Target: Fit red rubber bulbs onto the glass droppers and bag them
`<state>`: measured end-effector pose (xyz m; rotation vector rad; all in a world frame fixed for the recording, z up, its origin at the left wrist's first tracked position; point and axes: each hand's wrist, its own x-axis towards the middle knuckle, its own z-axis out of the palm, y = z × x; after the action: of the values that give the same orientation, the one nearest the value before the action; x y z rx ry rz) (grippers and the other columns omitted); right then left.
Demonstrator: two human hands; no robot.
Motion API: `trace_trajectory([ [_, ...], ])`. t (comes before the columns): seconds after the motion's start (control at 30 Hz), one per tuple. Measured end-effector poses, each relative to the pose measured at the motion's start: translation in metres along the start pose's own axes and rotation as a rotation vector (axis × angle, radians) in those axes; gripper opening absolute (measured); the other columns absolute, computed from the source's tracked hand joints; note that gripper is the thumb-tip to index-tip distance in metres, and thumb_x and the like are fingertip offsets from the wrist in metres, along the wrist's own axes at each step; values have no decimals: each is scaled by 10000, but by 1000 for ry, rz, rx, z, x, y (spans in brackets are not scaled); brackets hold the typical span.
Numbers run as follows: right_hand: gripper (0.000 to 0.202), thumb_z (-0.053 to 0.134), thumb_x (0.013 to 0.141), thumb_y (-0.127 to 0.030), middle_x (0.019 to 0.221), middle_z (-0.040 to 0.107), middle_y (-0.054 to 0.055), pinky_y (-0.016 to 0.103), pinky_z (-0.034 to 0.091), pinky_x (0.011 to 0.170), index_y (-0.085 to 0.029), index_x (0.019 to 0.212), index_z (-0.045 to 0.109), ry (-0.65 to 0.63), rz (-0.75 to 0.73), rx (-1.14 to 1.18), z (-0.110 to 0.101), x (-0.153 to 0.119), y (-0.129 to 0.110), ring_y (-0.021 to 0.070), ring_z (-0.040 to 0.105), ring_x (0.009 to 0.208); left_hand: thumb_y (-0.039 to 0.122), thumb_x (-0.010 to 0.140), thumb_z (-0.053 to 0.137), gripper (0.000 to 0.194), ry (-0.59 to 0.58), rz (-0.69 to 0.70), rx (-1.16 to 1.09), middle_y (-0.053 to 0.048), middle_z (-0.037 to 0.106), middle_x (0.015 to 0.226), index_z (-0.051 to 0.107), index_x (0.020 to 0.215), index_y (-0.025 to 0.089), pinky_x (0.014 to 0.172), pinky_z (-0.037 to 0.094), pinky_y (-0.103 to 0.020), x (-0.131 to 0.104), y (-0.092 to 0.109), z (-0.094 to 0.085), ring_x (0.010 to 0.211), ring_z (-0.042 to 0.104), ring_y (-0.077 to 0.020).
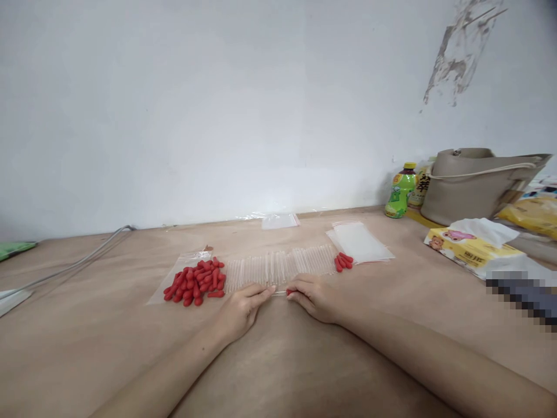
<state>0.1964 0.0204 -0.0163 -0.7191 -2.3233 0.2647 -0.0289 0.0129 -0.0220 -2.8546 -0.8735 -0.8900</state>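
Head camera: what do I have?

"My left grip (pixel 242 306) pinches closed on a clear tube (pixel 279 294); my right grip (pixel 317 297) pinches a red bulb (pixel 289 292) by its right end, before the row of tubes (pixel 278 267) on the desk (pixel 270 360)."

"Step?"

"Fitting bulb to tube, I judge. I can't tell whether they're joined; next calls for a straight, steady push."

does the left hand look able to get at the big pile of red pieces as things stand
Probably yes: the pile of red pieces lies close on the left hand's left, with nothing standing between, though that hand seems occupied with a thin clear tube.
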Motion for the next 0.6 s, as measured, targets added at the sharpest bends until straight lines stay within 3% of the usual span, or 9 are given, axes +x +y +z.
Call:
trace_trajectory([
  [0.4,170,446,836,-222,797,586,53,274,411,688,-177,938,573,39,-88,-104,12,-3,13,151,520,762,106,862,370,367,8,34,167,-71,637,886,487,1197,199,665,504,-285,5,5,1,776,577,-161],
  [0.6,141,497,824,-271,703,622,23,361,296,764,-193,819,615,155,-49,-275,2,0,12,153,506,721,165,856,447,290,118,-38,108,-61,644,879,530,1133,181,669,484,-274,7,5,1,763,566,-154],
])
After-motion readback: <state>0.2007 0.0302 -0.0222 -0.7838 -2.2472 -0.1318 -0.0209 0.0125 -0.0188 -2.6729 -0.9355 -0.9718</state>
